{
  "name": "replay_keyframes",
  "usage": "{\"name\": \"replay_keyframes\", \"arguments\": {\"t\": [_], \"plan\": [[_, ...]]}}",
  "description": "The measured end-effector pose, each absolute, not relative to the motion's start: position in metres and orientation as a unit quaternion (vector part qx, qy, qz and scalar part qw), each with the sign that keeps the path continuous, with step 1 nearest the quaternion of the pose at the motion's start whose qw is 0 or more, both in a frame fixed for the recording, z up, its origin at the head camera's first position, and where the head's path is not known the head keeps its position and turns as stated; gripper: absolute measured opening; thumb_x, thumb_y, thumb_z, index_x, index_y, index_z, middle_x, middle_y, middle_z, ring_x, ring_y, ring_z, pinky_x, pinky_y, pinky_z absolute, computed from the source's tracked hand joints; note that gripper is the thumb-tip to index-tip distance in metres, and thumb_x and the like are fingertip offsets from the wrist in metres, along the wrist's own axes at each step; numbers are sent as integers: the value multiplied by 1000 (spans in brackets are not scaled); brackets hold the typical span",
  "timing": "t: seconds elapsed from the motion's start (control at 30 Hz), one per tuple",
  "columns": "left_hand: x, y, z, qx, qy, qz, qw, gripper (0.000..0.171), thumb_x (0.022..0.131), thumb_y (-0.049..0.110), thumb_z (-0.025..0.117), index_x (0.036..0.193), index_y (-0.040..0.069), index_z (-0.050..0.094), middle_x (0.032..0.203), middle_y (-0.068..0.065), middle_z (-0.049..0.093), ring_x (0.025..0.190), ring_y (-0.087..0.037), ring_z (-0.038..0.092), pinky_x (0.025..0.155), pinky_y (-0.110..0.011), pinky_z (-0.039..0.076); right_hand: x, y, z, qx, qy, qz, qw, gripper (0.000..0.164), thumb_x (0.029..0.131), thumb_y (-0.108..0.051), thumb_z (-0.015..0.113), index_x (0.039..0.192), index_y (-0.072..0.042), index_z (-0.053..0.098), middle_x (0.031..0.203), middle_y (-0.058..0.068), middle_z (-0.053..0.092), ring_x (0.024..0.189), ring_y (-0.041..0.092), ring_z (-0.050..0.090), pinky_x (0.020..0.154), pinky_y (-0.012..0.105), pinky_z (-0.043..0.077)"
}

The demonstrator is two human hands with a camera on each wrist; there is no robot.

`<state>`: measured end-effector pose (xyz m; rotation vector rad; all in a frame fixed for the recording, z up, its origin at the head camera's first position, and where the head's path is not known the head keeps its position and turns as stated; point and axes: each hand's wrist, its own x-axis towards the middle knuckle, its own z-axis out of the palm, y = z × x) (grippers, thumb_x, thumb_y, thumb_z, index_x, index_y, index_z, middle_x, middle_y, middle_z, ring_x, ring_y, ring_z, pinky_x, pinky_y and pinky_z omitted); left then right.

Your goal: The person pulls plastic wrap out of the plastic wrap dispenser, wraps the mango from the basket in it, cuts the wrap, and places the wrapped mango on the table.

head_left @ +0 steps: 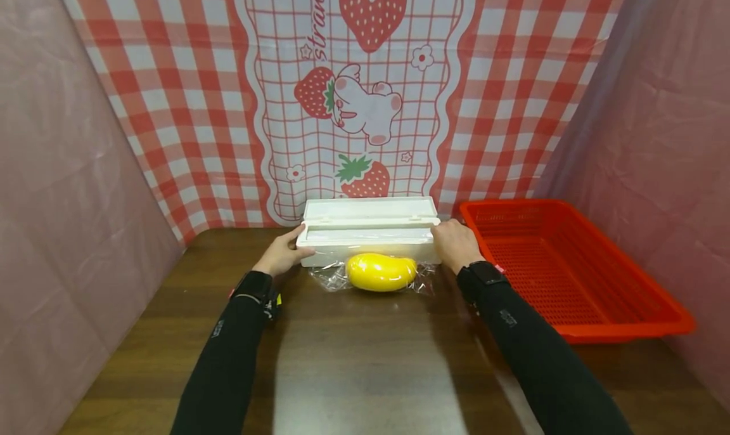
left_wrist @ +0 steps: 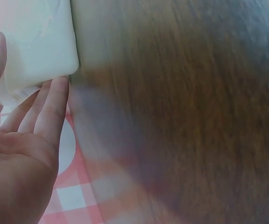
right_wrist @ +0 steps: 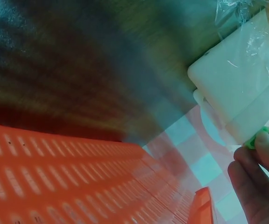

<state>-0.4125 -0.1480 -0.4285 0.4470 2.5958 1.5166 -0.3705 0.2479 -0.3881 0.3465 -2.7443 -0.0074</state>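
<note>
A long white cling film dispenser (head_left: 325,256) stands near the back of the table, its lid (head_left: 371,207) raised. A yellow mango-shaped fruit (head_left: 381,272) lies against its front with clear film (head_left: 331,278) spreading out on both sides. My left hand (head_left: 279,255) holds the dispenser's left end, thumb in front and fingers behind; in the left wrist view the fingertips (left_wrist: 60,84) touch its end. At the right end, my right hand (head_left: 458,245) pinches a small green slider (right_wrist: 251,142) on the edge, mostly hidden by the thumb and fingers.
To the right, close beside my right forearm, stands a red-orange plastic basket (head_left: 627,330) with slotted walls. A red-and-white checked strawberry cloth (head_left: 199,105) hangs right behind the dispenser. Pink curtains (head_left: 57,200) flank the wooden table (head_left: 353,359).
</note>
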Motion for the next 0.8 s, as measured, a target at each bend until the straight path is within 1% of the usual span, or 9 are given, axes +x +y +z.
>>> {"name": "replay_keyframes", "arguments": {"t": [0.13,0.23,0.37,0.5,0.6,0.73,0.8], "plan": [[-412,-148,-429,151,853,498,52,80,98,16,70,161,6,21,154,-27,40,130,-33,54,98,-37,51,-371,248,-386,120,-977,7,174,8,89,2,69,94,-2,75,90,21,72,82,39,66,69,56,57],[-412,-148,-428,155,855,493,47,80,99,18,69,161,6,21,154,-27,40,130,-34,53,100,-40,50,-371,249,-383,118,-978,12,171,9,90,1,67,93,-1,76,90,22,72,81,39,65,69,56,57],[-411,-148,-427,145,872,465,43,81,99,22,70,162,7,20,151,-28,44,128,-33,55,100,-42,50,-370,248,-380,126,-979,17,159,8,90,0,69,95,-1,75,91,22,72,80,38,65,70,55,57],[-411,-149,-426,146,886,438,44,82,99,24,69,162,6,19,151,-29,42,131,-35,52,103,-45,48,-370,248,-379,128,-981,14,144,8,89,-2,72,96,-1,74,91,22,72,81,38,65,72,55,57],[-411,-148,-425,148,891,428,44,83,99,25,69,162,6,19,154,-30,39,136,-38,47,108,-48,43,-369,246,-377,130,-982,13,135,9,89,-4,73,98,-1,74,92,22,72,82,37,65,73,55,58],[-410,-145,-422,147,902,405,34,84,98,27,70,162,5,20,159,-26,32,142,-41,38,116,-51,32,-367,245,-375,131,-983,8,125,13,90,-5,72,102,0,72,94,23,71,84,38,65,75,55,58],[-411,-142,-419,154,903,400,31,83,98,26,69,161,3,20,160,-26,29,144,-42,35,117,-51,29,-366,245,-373,127,-984,-5,121,17,89,-7,74,104,1,72,95,23,71,84,38,64,76,55,57]]}}
